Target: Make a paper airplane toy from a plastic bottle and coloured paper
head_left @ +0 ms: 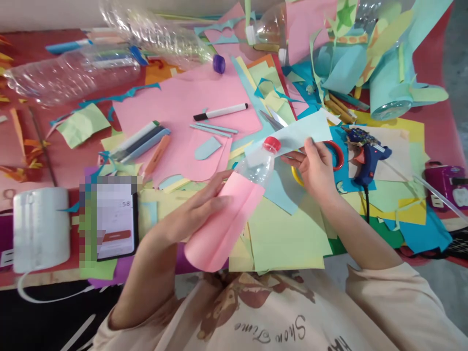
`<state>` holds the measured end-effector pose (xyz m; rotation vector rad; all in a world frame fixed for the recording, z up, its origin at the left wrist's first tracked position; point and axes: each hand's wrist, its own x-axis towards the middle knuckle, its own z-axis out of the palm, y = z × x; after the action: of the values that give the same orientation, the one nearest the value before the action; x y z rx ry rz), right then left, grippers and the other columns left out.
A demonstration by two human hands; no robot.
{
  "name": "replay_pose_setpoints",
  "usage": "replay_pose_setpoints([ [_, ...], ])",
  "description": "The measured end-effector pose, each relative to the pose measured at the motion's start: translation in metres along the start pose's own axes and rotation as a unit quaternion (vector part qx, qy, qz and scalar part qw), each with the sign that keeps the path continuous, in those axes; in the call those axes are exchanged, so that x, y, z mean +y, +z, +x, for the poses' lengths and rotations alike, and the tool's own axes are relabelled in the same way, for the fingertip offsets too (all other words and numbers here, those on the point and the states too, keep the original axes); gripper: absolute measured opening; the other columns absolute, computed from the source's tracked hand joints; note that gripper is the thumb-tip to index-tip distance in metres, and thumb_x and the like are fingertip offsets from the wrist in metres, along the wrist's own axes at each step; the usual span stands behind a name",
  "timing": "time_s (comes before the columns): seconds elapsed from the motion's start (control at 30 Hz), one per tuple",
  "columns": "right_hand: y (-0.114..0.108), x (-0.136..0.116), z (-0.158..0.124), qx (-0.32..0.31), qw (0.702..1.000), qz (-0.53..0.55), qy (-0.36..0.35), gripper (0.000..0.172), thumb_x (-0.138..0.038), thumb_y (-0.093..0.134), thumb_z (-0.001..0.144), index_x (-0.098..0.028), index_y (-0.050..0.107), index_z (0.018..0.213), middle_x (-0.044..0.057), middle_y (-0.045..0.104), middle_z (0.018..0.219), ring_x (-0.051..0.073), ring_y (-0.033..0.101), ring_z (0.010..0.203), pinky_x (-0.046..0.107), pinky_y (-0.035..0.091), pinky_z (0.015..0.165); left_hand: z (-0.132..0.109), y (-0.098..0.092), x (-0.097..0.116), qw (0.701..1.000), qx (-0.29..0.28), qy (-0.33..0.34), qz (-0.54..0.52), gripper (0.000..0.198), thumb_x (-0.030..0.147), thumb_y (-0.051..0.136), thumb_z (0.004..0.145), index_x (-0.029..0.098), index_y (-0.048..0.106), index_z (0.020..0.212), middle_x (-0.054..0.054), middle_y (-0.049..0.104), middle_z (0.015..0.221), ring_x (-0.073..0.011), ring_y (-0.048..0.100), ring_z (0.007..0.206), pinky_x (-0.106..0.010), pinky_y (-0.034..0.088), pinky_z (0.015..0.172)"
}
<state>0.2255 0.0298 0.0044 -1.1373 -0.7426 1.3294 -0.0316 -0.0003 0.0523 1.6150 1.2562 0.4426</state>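
My left hand (pixel 199 207) is wrapped round a plastic bottle (pixel 258 168) with a red cap (pixel 272 145). Pink paper (pixel 226 222) covers the bottle's body, and its clear neck shows above. The bottle is tilted, cap away from me and to the right. Between the thumb and fingers of my right hand (pixel 316 165) is a pale blue paper strip (pixel 302 130), its left end beside the cap; whether they touch I cannot tell. Scissors (pixel 273 118) with red and yellow handles lie partly hidden beneath the strip and my right hand.
A blue hot glue gun (pixel 369 163) with a cord lies to the right. Clear bottles (pixel 73 73) lie at the back left. A phone (pixel 115 219) and a white box-shaped object (pixel 41 229) are at the left. Markers (pixel 221 112) and paper scraps cover the middle; a paper-wrapped bottle (pixel 391 92) stands back right.
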Motion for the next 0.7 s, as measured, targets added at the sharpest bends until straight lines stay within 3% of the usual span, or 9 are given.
replay_pose_setpoints([
  [0.13,0.008,0.0,-0.005,-0.034,0.994,0.08,0.073,0.039,-0.05,0.079,0.067,-0.026,0.052,0.079,-0.004,0.063,0.086,0.018,0.071,0.083,0.04,0.059,0.084,0.002,0.022,0.0,0.99,-0.071,0.003,-0.123,0.051,0.048,0.053,0.088,0.03,0.05,0.136,-0.006,0.058,0.138,-0.0248,0.056,0.126,-0.034,0.051,0.1],
  [0.27,0.009,0.0,-0.009,-0.073,0.99,0.06,0.109,0.037,-0.053,0.077,0.068,-0.025,0.058,0.083,0.001,0.069,0.092,0.021,0.07,0.089,0.042,0.059,0.084,0.0,0.042,0.002,0.981,-0.102,0.006,-0.167,0.056,0.042,0.058,0.088,0.03,0.044,0.14,-0.008,0.057,0.137,-0.0263,0.057,0.123,-0.037,0.053,0.097],
  [0.37,0.009,0.002,-0.011,-0.068,0.991,0.043,0.108,0.038,-0.046,0.082,0.065,-0.024,0.063,0.09,0.001,0.071,0.094,0.02,0.069,0.087,0.039,0.059,0.082,-0.005,0.056,0.003,0.973,-0.13,-0.018,-0.19,0.062,0.042,0.058,0.089,0.032,0.033,0.145,-0.01,0.059,0.132,-0.026,0.061,0.114,-0.037,0.056,0.087],
  [0.47,0.008,0.004,-0.013,-0.055,0.994,0.055,0.083,0.036,-0.038,0.083,0.065,-0.026,0.064,0.093,-0.003,0.072,0.091,0.016,0.068,0.084,0.036,0.058,0.084,-0.007,0.058,0.005,0.979,-0.13,-0.035,-0.151,0.067,0.047,0.056,0.09,0.031,0.027,0.148,-0.009,0.064,0.123,-0.0232,0.065,0.1,-0.035,0.057,0.078],
  [0.53,0.008,0.004,-0.013,-0.055,0.993,0.061,0.084,0.033,-0.037,0.082,0.067,-0.026,0.065,0.092,-0.003,0.071,0.089,0.016,0.068,0.085,0.036,0.058,0.084,-0.005,0.051,0.007,0.99,-0.085,-0.024,-0.106,0.054,0.049,0.056,0.09,0.027,0.044,0.137,-0.008,0.067,0.109,-0.0198,0.066,0.088,-0.031,0.056,0.07],
  [0.57,0.007,0.004,-0.013,-0.056,0.992,0.062,0.091,0.031,-0.036,0.082,0.067,-0.026,0.066,0.092,-0.003,0.071,0.088,0.016,0.068,0.084,0.036,0.058,0.084,-0.002,0.045,0.008,0.995,-0.032,-0.004,-0.094,0.045,0.049,0.056,0.09,0.025,0.053,0.127,-0.006,0.067,0.103,-0.0174,0.065,0.083,-0.029,0.056,0.068],
  [0.63,0.007,0.002,-0.013,-0.056,0.99,0.066,0.108,0.031,-0.034,0.082,0.066,-0.026,0.066,0.091,-0.003,0.071,0.085,0.016,0.068,0.082,0.035,0.058,0.083,0.008,0.033,0.007,0.987,0.126,0.066,-0.078,0.036,0.047,0.06,0.089,0.024,0.059,0.117,-0.005,0.064,0.101,-0.0146,0.064,0.084,-0.028,0.055,0.072],
  [0.7,0.007,0.0,-0.014,-0.072,0.988,0.072,0.12,0.032,-0.032,0.082,0.066,-0.027,0.067,0.093,-0.004,0.071,0.085,0.016,0.068,0.082,0.034,0.058,0.082,0.02,0.025,0.005,0.951,0.265,0.15,-0.058,0.036,0.047,0.067,0.084,0.026,0.059,0.112,-0.004,0.062,0.108,-0.014,0.062,0.093,-0.028,0.054,0.082],
])
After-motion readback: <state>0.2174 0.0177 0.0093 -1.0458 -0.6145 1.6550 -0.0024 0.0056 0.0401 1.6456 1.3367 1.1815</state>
